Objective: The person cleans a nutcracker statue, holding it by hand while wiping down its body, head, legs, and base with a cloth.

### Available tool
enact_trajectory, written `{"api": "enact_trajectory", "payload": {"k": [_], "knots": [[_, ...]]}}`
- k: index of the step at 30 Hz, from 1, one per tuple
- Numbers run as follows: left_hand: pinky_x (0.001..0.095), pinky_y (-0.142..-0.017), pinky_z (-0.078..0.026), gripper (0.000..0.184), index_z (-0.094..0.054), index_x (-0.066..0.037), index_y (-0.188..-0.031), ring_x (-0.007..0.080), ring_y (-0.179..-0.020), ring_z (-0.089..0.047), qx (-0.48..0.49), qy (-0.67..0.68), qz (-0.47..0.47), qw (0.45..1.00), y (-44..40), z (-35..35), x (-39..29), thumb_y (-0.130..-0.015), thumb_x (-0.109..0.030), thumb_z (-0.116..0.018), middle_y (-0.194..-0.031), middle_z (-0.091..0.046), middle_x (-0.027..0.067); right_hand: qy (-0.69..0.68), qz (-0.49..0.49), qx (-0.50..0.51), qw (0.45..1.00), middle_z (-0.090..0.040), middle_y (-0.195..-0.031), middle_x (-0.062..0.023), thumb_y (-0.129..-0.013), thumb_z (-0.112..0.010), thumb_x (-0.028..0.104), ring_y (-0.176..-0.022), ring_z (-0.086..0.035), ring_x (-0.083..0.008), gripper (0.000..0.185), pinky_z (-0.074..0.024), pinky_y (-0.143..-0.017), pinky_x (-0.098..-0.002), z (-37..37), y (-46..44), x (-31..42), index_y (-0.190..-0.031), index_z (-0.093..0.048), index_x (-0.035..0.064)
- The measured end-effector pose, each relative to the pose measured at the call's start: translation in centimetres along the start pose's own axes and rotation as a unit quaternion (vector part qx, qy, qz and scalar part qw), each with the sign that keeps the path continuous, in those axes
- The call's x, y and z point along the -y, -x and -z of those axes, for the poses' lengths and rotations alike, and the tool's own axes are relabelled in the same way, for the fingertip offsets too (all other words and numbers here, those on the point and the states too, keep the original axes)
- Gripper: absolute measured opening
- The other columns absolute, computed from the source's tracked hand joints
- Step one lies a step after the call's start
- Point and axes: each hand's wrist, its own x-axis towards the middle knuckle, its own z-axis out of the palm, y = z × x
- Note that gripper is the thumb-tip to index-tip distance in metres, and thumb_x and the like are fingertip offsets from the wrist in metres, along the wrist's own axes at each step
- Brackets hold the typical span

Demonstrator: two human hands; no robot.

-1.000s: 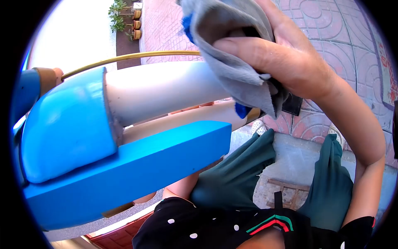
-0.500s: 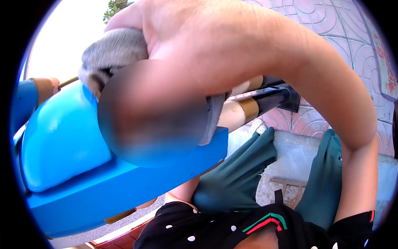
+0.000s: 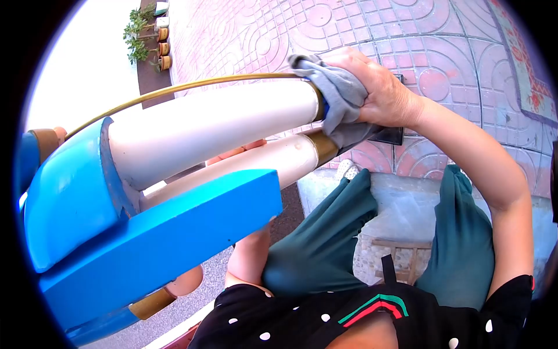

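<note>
A large painted figure [image 3: 215, 119] lies across my front, with a blue body, two pale legs, gold bands and dark lower ends. My right hand [image 3: 381, 87] is closed on a grey cloth [image 3: 340, 96], which wraps the lower part of the upper leg beside its gold band. Underneath the figure, my left forearm reaches up. The fingers of my left hand [image 3: 237, 151] show between the two legs, curled round the lower one; the rest of that hand is hidden. A thin gold rod [image 3: 192, 86] runs along the upper leg toward the cloth.
A dark base [image 3: 390, 135] joins the figure's far end. Beyond lies pink patterned paving [image 3: 418, 58], with a patterned mat [image 3: 537, 87] at the right. Several potted plants [image 3: 163, 46] stand at the upper left. A wooden frame [image 3: 401, 250] is between my knees.
My right hand has moved with the cloth from beside the blue body, away from me and right, to the leg's lower end. The legs and left fingers now show.
</note>
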Motion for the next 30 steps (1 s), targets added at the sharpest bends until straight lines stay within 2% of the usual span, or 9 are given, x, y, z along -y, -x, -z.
{"api": "enact_trajectory", "payload": {"k": [7,10,14,15,18,21,24,28,30], "knots": [[0.0420,-0.092,-0.055,0.071,-0.049,-0.009,-0.122,0.0247,-0.111,-0.061,-0.012,-0.038,0.001,0.999,0.0,-0.3,-0.1,-0.079,-0.062,-0.067,-0.117,-0.060,0.0144,0.071,-0.343,0.063,0.934,-0.057,-0.121,-0.0149,-0.072,-0.080,0.020,-0.114,-0.055,-0.0320,0.064,-0.0443,-0.099,-0.0390,2.3,9.9,-7.5,-0.128,-0.051,0.0067],[0.0439,-0.093,-0.054,0.071,-0.049,-0.008,-0.122,0.0259,-0.109,-0.062,-0.010,-0.034,-0.007,0.999,-0.2,-0.4,-0.1,-0.078,-0.061,-0.068,-0.116,-0.061,0.0148,0.000,-0.271,0.024,0.962,-0.057,-0.121,-0.0146,-0.073,-0.079,0.020,-0.114,-0.056,-0.0317,0.064,-0.0439,-0.099,-0.0389,2.5,6.7,-3.8,-0.130,-0.051,0.0068],[0.0449,-0.094,-0.054,0.071,-0.049,-0.008,-0.122,0.0272,-0.109,-0.063,-0.028,-0.007,0.000,1.000,0.0,-0.2,0.2,-0.078,-0.059,-0.070,-0.116,-0.061,0.0152,0.003,-0.014,-0.049,0.999,-0.057,-0.123,-0.0138,-0.068,-0.079,0.012,-0.118,-0.053,-0.0316,0.069,-0.0417,-0.103,-0.0389,0.3,0.7,1.0,-0.131,-0.051,0.0075],[0.0457,-0.095,-0.054,0.071,-0.049,-0.008,-0.123,0.0280,-0.110,-0.063,-0.026,-0.012,-0.018,0.999,-0.1,-0.3,0.2,-0.078,-0.058,-0.071,-0.117,-0.061,0.0159,-0.016,-0.005,-0.032,0.999,-0.056,-0.125,-0.0135,-0.066,-0.078,0.006,-0.120,-0.051,-0.0313,0.070,-0.0406,-0.105,-0.0395,0.0,0.3,0.9,-0.130,-0.051,0.0076],[0.0475,-0.096,-0.053,0.073,-0.047,-0.007,-0.127,0.0296,-0.111,-0.062,0.004,-0.003,-0.050,0.999,-0.2,1.2,1.5,-0.078,-0.055,-0.072,-0.118,-0.060,0.0175,-0.023,-0.030,0.026,0.999,-0.054,-0.127,-0.0139,-0.066,-0.076,0.001,-0.120,-0.051,-0.0309,0.067,-0.0405,-0.105,-0.0401,0.0,2.8,-3.2,-0.128,-0.052,0.0067],[0.0486,-0.096,-0.053,0.076,-0.043,-0.007,-0.132,0.0311,-0.112,-0.061,0.076,0.059,-0.088,0.991,-1.1,2.4,2.5,-0.079,-0.053,-0.072,-0.120,-0.059,0.0192,0.053,-0.175,0.055,0.982,-0.055,-0.122,-0.0144,-0.068,-0.067,-0.006,-0.117,-0.052,-0.0336,0.059,-0.0412,-0.104,-0.0394,0.2,7.8,-6.4,-0.124,-0.055,0.0064],[0.0488,-0.095,-0.054,0.080,-0.040,-0.006,-0.136,0.0322,-0.113,-0.061,0.091,0.097,-0.103,0.986,-0.3,2.3,2.8,-0.079,-0.052,-0.072,-0.122,-0.058,0.0206,0.155,-0.229,0.130,0.952,-0.055,-0.120,-0.0128,-0.070,-0.068,0.000,-0.115,-0.053,-0.0344,0.058,-0.0440,-0.101,-0.0395,1.3,12.5,-11.4,-0.126,-0.053,0.0090],[0.0498,-0.095,-0.053,0.082,-0.038,-0.007,-0.138,0.0334,-0.115,-0.060,0.099,0.103,-0.098,0.985,-0.7,2.5,2.7,-0.079,-0.052,-0.072,-0.123,-0.057,0.0217,0.179,-0.286,0.108,0.935,-0.054,-0.121,-0.0149,-0.070,-0.065,-0.001,-0.116,-0.052,-0.0365,0.061,-0.0437,-0.101,-0.0402,1.0,10.7,-10.4,-0.129,-0.050,0.0101],[0.0509,-0.095,-0.053,0.082,-0.037,-0.007,-0.138,0.0341,-0.116,-0.059,0.135,0.116,-0.105,0.978,-1.2,2.7,2.6,-0.079,-0.052,-0.071,-0.124,-0.056,0.0223,0.179,-0.285,-0.023,0.941,-0.053,-0.122,-0.0164,-0.071,-0.064,0.000,-0.115,-0.052,-0.0376,0.063,-0.0434,-0.101,-0.0406,0.8,8.7,-7.9,-0.131,-0.049,0.0114]]}}
